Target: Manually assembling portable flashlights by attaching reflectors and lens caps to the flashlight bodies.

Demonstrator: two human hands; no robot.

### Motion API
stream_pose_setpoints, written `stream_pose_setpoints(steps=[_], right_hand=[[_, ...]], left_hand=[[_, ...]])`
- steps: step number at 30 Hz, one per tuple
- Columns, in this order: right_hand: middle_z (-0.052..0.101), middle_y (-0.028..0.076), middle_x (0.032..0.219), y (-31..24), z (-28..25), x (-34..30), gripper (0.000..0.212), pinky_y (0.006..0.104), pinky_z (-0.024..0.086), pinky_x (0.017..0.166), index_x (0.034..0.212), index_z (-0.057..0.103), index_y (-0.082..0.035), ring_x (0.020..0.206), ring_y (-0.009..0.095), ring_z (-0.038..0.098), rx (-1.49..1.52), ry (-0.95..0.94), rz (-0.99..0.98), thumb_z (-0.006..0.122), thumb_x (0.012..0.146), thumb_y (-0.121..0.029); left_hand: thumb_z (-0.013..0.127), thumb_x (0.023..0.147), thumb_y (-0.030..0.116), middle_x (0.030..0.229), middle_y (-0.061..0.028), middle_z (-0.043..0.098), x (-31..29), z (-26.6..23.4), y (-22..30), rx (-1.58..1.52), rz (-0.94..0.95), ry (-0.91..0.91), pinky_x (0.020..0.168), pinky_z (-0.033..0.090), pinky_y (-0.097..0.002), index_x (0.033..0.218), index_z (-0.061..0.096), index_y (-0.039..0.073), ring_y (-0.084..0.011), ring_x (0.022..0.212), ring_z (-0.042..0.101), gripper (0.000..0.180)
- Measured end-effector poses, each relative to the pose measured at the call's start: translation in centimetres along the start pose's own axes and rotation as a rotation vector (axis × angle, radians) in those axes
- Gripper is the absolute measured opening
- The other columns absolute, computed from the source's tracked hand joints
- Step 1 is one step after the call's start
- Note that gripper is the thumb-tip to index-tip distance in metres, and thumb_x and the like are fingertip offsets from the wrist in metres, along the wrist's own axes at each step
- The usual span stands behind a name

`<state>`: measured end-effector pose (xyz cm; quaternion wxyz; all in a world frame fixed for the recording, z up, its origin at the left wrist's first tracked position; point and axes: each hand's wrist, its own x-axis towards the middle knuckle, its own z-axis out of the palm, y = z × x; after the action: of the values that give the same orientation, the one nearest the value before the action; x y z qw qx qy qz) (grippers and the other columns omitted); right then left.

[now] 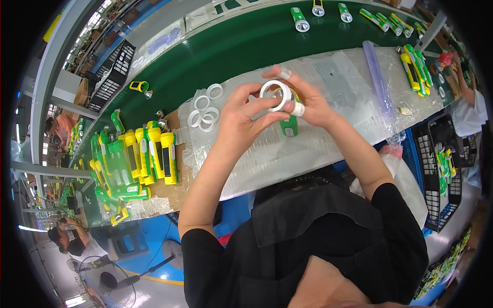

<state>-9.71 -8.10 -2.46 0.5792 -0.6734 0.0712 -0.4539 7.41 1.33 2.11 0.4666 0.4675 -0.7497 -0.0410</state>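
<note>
My left hand (241, 115) pinches a white plastic ring (263, 92) between thumb and fingers, above the work surface. A green and yellow flashlight (289, 127) is just behind and below the ring, its head partly seen through the ring's opening. My right hand (314, 102) curls around the flashlight's head end, with white wraps on the thumb and a finger. Its fingertips are slightly blurred, and the ring and fingers hide part of the grip. Left of my left hand, several loose white rings (201, 102) lie on the plastic-covered table (246, 164).
Many green and yellow flashlights (168, 156) are piled at the left on cardboard. Several more (299, 19) stand or lie on the green belt (231, 54) beyond. At the right are a rolled clear plastic sheet (377, 77), another flashlight bunch (415, 72) and a black crate (430, 179).
</note>
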Motion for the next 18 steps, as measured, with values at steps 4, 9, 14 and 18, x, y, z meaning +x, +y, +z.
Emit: stream_pose_setpoints(steps=[4, 9, 14, 18], right_hand=[[0.062, 0.012, 0.121, -3.5, -4.6, 0.8, 0.059, 0.0383, 0.049, 0.093, 0.126, 0.057, -0.006, 0.111, 0.026, 0.062, -0.667, -0.217, -0.284, 0.083, 0.077, -0.027], [0.061, 0.01, 0.107, -8.3, -5.7, 2.2, 0.044, 0.0351, 0.05, 0.081, 0.11, 0.061, -0.003, 0.093, 0.026, 0.062, -0.885, -0.376, -0.126, 0.078, 0.072, -0.016], [0.056, 0.008, 0.098, -10.9, -5.6, 4.2, 0.039, 0.035, 0.048, 0.072, 0.107, 0.06, -0.001, 0.082, 0.023, 0.056, -0.895, -0.66, 0.08, 0.075, 0.074, -0.015], [0.059, 0.012, 0.093, -11.8, -5.0, 5.1, 0.032, 0.035, 0.049, 0.068, 0.102, 0.062, 0.001, 0.078, 0.026, 0.06, -0.982, -0.72, 0.191, 0.07, 0.073, -0.012]], left_hand=[[0.085, 0.069, 0.026, 0.104, -0.01, 0.065, 0.7, 0.5, 0.3, 0.0, 0.009, -0.066, 0.075, 0.052, -0.0401, 0.101, 0.071, 0.013, -0.0297, 0.094, 0.063, 0.037], [0.084, 0.07, 0.022, 0.103, -0.0109, 0.067, 1.8, 2.3, 1.5, -0.07, -0.001, -0.105, 0.076, 0.052, -0.0429, 0.103, 0.062, 0.012, -0.0338, 0.094, 0.064, 0.041], [0.083, 0.074, 0.015, 0.1, -0.0067, 0.071, 1.7, 4.4, 1.6, -0.083, -0.119, -0.109, 0.076, 0.052, -0.036, 0.102, 0.06, 0.01, -0.0281, 0.09, 0.068, 0.037], [0.083, 0.073, 0.015, 0.099, -0.007, 0.071, 1.5, 4.7, 1.6, -0.144, -0.129, -0.094, 0.075, 0.053, -0.0354, 0.101, 0.06, 0.009, -0.0275, 0.087, 0.067, 0.037]])
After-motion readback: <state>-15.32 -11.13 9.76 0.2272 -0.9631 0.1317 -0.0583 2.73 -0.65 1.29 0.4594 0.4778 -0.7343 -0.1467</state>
